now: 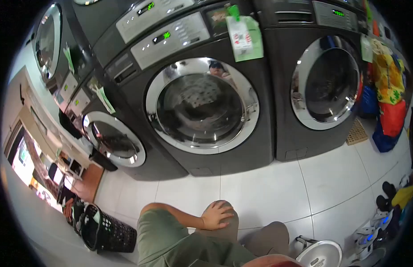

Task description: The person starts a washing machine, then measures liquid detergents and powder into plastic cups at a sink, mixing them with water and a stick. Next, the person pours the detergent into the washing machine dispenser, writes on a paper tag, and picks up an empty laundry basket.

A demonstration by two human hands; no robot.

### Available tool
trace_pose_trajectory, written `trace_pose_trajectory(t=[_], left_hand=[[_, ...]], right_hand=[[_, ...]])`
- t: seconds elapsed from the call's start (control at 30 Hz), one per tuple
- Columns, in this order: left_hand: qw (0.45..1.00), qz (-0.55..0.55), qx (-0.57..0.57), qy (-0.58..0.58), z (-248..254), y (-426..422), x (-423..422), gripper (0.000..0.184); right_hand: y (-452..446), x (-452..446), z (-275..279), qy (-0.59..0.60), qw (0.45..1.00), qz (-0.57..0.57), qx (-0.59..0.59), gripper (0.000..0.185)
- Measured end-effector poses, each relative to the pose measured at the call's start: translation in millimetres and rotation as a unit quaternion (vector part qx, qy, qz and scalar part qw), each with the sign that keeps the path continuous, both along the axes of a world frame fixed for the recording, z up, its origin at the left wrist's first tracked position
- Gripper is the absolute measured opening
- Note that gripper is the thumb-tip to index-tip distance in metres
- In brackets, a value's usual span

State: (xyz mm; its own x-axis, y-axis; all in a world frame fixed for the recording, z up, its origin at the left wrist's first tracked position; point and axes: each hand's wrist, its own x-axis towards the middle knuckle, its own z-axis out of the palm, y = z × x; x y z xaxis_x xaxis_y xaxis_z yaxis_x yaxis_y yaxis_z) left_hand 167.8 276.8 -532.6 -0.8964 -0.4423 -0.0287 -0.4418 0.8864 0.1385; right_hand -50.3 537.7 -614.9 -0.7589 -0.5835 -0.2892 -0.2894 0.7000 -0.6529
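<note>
My left hand (217,216) rests on my knee, fingers spread, with nothing in it. Its forearm comes out of a green sleeve (157,229) on the left. My right hand is not visible; at the bottom edge there is a reddish shape that I cannot make out. In front of me stands a dark front-loading washing machine (264,107), its round chrome-rimmed door (202,107) closed. Wet-looking contents show behind the glass. Green digits glow on its control panel (168,38).
Another front loader (328,84) stands right, more machines left. A black laundry basket (115,233) sits lower left, a round metal lid-like object (320,256) lower right. Bulging colourful bags (391,93) and shoes (371,231) line the right side. White tiles (260,191) cover the floor.
</note>
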Motion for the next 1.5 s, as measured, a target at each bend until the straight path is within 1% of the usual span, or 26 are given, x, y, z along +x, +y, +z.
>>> trace_pose_trajectory(t=[0.13,0.23,0.3,0.37,0.47,0.5,0.6,0.67,0.77,0.83,0.93,0.97,1.0,1.03,1.07,1.1,1.17,1.23,1.27,1.3,1.33,1.37,1.4,1.43,1.47,1.5], left_hand=[[0.993,-0.065,0.102,0.014,15.1,-8.7,-5.3,0.038],[0.980,-0.063,0.190,-0.005,25.6,11.8,-9.6,0.038],[0.973,-0.062,0.222,-0.014,45.9,7.8,2.0,0.039],[0.962,0.043,0.263,-0.059,62.7,19.9,6.5,0.042],[0.964,0.087,0.231,-0.098,78.5,44.3,20.0,0.048],[0.939,0.091,0.278,-0.179,94.7,49.4,16.7,0.032],[0.838,0.269,0.434,-0.194,175.0,70.8,40.8,0.038],[0.832,0.384,0.398,0.045,239.5,99.5,81.9,0.043],[0.791,0.499,0.331,0.124,309.0,117.5,154.6,0.036],[0.706,0.629,0.278,0.171,334.7,141.2,209.9,0.032],[0.593,0.759,0.205,0.175,281.7,209.4,312.9,0.037],[0.514,0.821,0.214,0.123,268.7,234.2,339.2,0.036],[0.486,0.832,0.260,0.054,269.7,259.0,365.8,0.036],[0.376,0.876,0.300,0.013,281.7,274.7,380.3,0.036],[0.383,0.826,0.409,-0.064,265.2,295.7,408.8,0.037],[0.294,0.853,0.429,-0.040,274.0,308.1,422.2,0.040],[0.284,0.844,0.451,-0.062,266.7,327.1,454.2,0.045],[0.345,0.809,0.471,-0.075,208.5,338.2,500.6,0.045],[0.334,0.842,0.424,0.018,188.9,339.7,515.9,0.045],[0.329,0.857,0.381,0.108,188.5,319.6,535.6,0.045],[0.379,0.843,0.373,0.084,208.6,283.5,550.5,0.045],[0.429,0.822,0.369,0.063,241.5,258.7,545.7,0.044],[0.485,0.786,0.384,0.022,260.0,237.5,544.3,0.044],[0.482,0.787,0.375,0.089,281.8,212.1,539.8,0.044],[0.469,0.786,0.369,0.160,292.8,184.1,540.0,0.045],[0.511,0.758,0.382,0.136,287.3,160.4,543.4,0.045]], right_hand=[[-8.6,17.2,21.1,0.024,0.996,0.089,0.018,0.097],[-28.0,27.0,52.0,-0.114,0.964,0.107,0.216,0.119],[-23.3,41.8,47.8,-0.110,0.961,0.134,0.213,0.111],[-11.1,27.9,65.6,-0.096,0.968,0.136,0.187,0.100],[7.9,-104.8,150.8,0.000,0.987,0.098,0.130,0.091],[7.6,-160.6,194.4,0.036,0.990,0.084,0.109,0.088],[-20.5,-273.0,329.4,0.117,0.989,0.059,0.066,0.080],[-43.8,-287.7,391.4,0.143,0.986,0.068,0.046,0.074],[-76.0,-258.4,420.8,0.120,0.985,0.114,0.050,0.066],[-98.7,-212.4,405.9,0.077,0.979,0.172,0.072,0.061],[-126.4,-111.9,363.5,-0.004,0.950,0.284,0.130,0.054],[-136.5,-75.2,348.5,-0.026,0.933,0.326,0.150,0.052],[-145.7,-38.3,334.9,-0.048,0.913,0.368,0.168,0.050],[-155.0,-1.0,322.5,-0.062,0.892,0.409,0.183,0.048],[-164.9,33.7,312.6,-0.065,0.868,0.452,0.195,0.047],[-176.7,65.2,301.8,-0.058,0.845,0.494,0.197,0.045],[-208.4,119.9,280.3,0.006,0.783,0.599,0.167,0.043],[-233.9,166.4,255.7,0.170,0.667,0.723,0.061,0.041],[-247.1,219.7,286.8,0.112,0.727,0.648,0.196,0.040],[-260.3,229.3,259.6,0.212,0.594,0.776,0.013,0.043],[-268.3,251.3,234.0,0.088,0.727,0.681,0.005,0.043],[-274.1,293.0,343.7,-0.002,0.787,0.610,0.094,0.044],[-289.1,305.1,346.7,-0.003,0.763,0.639,0.096,0.044],[-303.1,319.2,394.3,0.006,0.745,0.656,0.117,0.044],[-305.9,318.8,405.9,-0.014,0.775,0.630,0.050,0.044],[-308.3,317.8,414.4,-0.031,0.822,0.568,0.034,0.041]])
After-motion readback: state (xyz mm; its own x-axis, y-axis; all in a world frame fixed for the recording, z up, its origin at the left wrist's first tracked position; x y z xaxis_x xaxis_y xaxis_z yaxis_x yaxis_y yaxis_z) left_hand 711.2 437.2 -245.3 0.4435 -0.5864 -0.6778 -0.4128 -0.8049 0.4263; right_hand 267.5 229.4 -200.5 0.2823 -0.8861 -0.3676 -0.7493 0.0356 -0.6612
